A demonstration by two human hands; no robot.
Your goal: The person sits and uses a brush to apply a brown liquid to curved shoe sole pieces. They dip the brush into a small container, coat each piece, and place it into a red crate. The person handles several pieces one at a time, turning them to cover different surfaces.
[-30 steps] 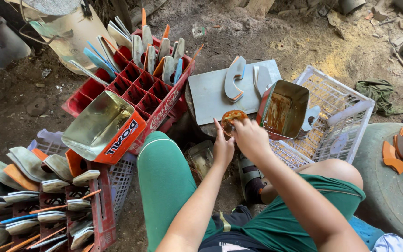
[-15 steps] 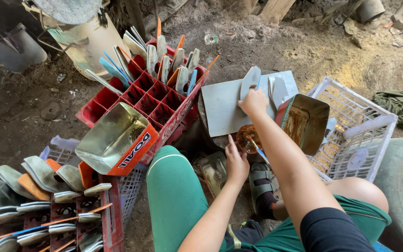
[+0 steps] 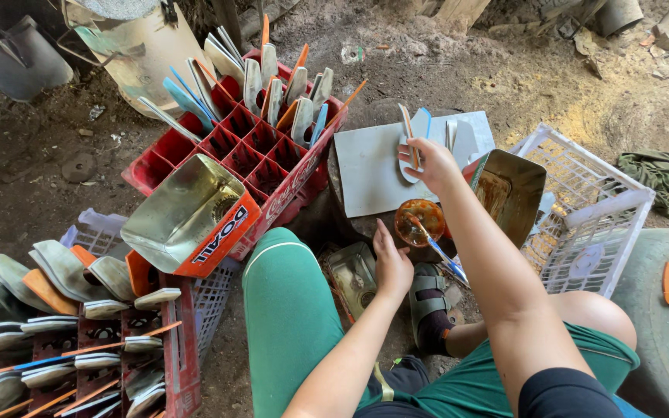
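Right hand [image 3: 431, 161] fingers closed on pale flat shoe sole [image 3: 410, 147] over grey square board [image 3: 369, 166]; left hand [image 3: 391, 263] open, empty, beside small orange glue bowl [image 3: 420, 220].

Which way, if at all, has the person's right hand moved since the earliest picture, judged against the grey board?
Yes. The right hand has moved away from the body, from near the small orange cup up onto the grey board, where it grips a sole piece.

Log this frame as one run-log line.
right hand: gripping grey sole piece on grey board | left hand: empty, beside orange cup | red crate: holds upright pieces
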